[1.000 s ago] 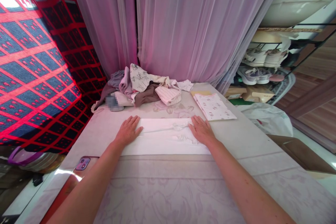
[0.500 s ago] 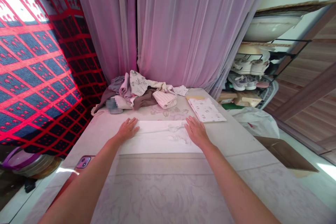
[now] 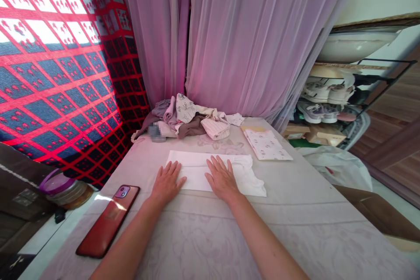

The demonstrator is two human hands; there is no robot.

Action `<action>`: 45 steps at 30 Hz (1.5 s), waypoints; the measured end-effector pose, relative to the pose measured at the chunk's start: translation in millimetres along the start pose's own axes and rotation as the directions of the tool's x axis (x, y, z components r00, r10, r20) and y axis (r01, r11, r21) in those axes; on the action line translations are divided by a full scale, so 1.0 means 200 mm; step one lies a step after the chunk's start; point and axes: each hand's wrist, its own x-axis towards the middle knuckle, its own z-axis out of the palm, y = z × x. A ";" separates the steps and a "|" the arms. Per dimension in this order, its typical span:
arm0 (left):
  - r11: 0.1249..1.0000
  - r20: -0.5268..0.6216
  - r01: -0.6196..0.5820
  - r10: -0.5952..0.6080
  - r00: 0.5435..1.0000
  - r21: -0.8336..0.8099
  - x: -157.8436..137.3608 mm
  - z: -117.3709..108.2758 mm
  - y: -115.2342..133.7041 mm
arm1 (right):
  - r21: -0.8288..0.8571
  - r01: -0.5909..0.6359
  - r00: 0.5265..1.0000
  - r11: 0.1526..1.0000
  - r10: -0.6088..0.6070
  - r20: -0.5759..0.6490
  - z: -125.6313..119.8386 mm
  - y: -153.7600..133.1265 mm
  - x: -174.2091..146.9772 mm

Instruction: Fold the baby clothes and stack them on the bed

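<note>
A white folded garment [image 3: 197,179] lies flat on the pale patterned table cover [image 3: 203,240], its ruffled edge toward the right. On its left end rests my left hand [image 3: 168,182], fingers spread and palm down. My right hand [image 3: 223,178] presses flat near the garment's middle, fingers apart. Beyond the hands is a heap of crumpled clothes [image 3: 190,127] in grey, brown, pink and white. A neatly folded white printed cloth [image 3: 267,144] lies to the right of the heap. The exact kind of the white garment does not show.
A red phone [image 3: 110,221] lies left of my left forearm. Purple curtains [image 3: 246,43] hang behind the table, and a red-and-dark checked cloth [image 3: 72,74] hangs at the left. At the right stand a shoe rack [image 3: 361,68], a white plastic bag [image 3: 337,164] and a cardboard box [image 3: 377,210].
My right hand has slid left from the garment's right end to its middle, and my left hand has come slightly nearer. The view has turned left, bringing the whole phone into sight.
</note>
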 end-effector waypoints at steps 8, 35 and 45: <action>1.000 -0.045 0.011 -0.013 0.999 -0.027 0.00 0.03 -0.01 | -0.002 -0.129 0.978 0.992 0.128 0.163 0.11 0.06 0.02; 0.995 -0.081 0.006 -0.014 0.997 -0.099 0.00 0.03 -0.01 | -0.202 0.023 1.000 0.979 -0.019 0.018 0.03 0.04 0.01; 0.996 -0.075 0.003 -0.010 0.997 -0.091 0.01 0.03 -0.01 | -0.133 -0.133 0.989 0.982 0.123 -0.082 -0.04 0.06 -0.04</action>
